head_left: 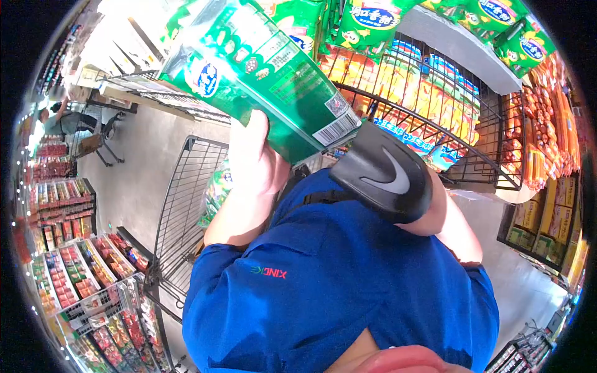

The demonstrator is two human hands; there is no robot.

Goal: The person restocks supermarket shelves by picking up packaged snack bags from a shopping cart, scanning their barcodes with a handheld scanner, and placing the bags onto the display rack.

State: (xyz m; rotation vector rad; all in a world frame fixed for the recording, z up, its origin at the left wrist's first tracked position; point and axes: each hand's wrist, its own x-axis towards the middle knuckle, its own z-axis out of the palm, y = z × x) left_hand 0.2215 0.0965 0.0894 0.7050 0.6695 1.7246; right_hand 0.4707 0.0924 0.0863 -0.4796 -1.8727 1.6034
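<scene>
Green, glossy film covers the package [267, 74], which I have up in the air before the left end of the wire rack [497, 143]. My left hand [264, 155] is closed on its lower left edge, thumb laid along the near side, fingers out of sight behind. I can't see my right hand: past the right forearm [444, 214], a black moulded piece [388, 171] with a grey curve hides it, so I can't tell whether it is open or has hold of anything.

That uncertainty bothers me most. If the left hand bears the weight alone, slick film could let the package turn, swinging its barcoded end against the black piece. Those two look very near each other; whether they touch I can't say. A knock there might jar the grip or nick the wrapping, while squeezing harder might dent it. Its raised end overlaps the green packets [367, 25] in my view, so a careless lift could brush them loose. Should the package slip leftward, the wire cart [166, 199] or the floor [124, 186] might catch it, corner first.
</scene>
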